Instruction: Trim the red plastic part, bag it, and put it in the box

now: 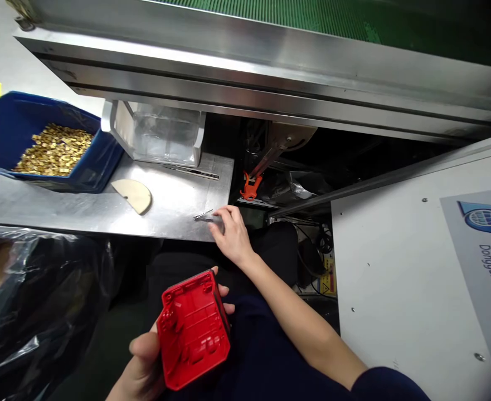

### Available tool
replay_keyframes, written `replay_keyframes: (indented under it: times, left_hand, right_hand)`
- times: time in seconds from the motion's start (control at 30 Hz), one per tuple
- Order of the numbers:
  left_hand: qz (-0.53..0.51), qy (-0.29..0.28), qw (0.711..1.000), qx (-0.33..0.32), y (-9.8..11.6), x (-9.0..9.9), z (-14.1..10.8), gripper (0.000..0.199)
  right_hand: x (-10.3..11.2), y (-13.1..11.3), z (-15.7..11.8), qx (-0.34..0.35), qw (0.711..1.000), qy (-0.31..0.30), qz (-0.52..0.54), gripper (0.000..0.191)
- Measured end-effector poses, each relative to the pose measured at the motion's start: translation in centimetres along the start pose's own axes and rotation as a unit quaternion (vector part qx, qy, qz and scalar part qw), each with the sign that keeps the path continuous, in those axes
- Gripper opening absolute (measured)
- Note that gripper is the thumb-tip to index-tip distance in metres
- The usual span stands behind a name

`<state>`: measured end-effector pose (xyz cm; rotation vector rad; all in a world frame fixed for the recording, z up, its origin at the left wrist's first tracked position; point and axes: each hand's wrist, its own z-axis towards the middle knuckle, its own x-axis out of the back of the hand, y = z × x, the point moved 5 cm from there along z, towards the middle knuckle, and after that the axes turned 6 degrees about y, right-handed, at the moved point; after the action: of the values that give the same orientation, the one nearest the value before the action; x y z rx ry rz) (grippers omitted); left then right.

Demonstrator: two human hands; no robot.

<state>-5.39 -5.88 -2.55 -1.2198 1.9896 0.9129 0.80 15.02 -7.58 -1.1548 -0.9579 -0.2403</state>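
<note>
Nearest, the left hand (145,362) holds a red housing (193,328) over the lap, open ribbed side up. Its grip is closed on the housing's left and lower edges, thumb on the left edge and fingertips showing past the right side. A black bag (32,301) lies to the left, touching neither.

Further out, the right hand (231,234) reaches to the near right corner of the steel worktop (61,211). Its fingers rest on a small metal tool (205,215), possibly tweezers, which lies flat at that corner. The grip is loosely curled over the tool; whether it has pinched it cannot be told.

Judgement: the step in hand is taking up the tool while the housing is kept ready in the other hand. The next move calls for a firm pinch on a thin, flat piece near the worktop's edge, with the housing held steady and open side up.

Mid-worktop lies a beige half-disc (134,195), apart from the hand. Beyond it a thin rod (195,172) lies in front of a clear bin (161,136). At far left a blue bin (3,128) holds brass parts (55,149). An orange clip (249,186) hangs in the gap right of the worktop, and a white panel (395,278) fills the right side. A steel rail (270,72) runs across the far side.
</note>
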Motion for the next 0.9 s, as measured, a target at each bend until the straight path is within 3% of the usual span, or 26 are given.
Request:
replay_keyframes:
  times: [0.1,0.2,0.3,0.4,0.5,0.63,0.7,0.8,0.9]
  left_hand:
    - [-0.009,0.007,1.0,0.006,0.0,-0.1,0.2,0.104]
    - [0.015,0.066,0.998,-0.001,-0.4,1.0,1.1,0.093]
    - [0.045,0.155,0.987,-0.009,-0.7,2.5,2.5,0.076]
    - [0.069,0.195,0.978,-0.021,-0.5,2.4,3.9,0.069]
    - [0.069,0.201,0.977,-0.017,0.2,0.9,4.7,0.065]
    - [0.04,0.192,0.981,0.002,1.1,-1.0,4.8,0.065]
    - [0.027,0.175,0.984,0.014,1.3,-1.4,4.6,0.062]
    - [-0.015,0.149,0.989,0.017,1.2,-1.5,4.5,0.059]
    - [-0.078,0.118,0.99,0.012,0.9,-1.6,4.4,0.067]
  right_hand:
    - [3.3,-0.1,-2.7,-0.02,0.998,0.029,0.051,0.02]
    - [7.3,-1.3,-6.0,-0.02,0.993,0.066,0.097,0.022]
    - [9.8,-4.1,-9.0,0.068,0.99,0.057,0.107,0.024]
    - [8.9,-6.8,-11.1,0.188,0.98,-0.065,0.034,0.028]
    - [7.5,-7.2,-11.6,0.201,0.971,-0.128,-0.003,0.02]
    - [8.1,-6.2,-10.5,0.124,0.984,-0.105,0.074,0.008]
    - [9.0,-6.1,-10.2,0.121,0.983,-0.092,0.101,0.008]
    - [10.2,-7.2,-10.6,0.205,0.976,-0.059,0.034,0.011]
    - [10.7,-9.1,-11.6,0.304,0.951,-0.026,-0.049,0.018]
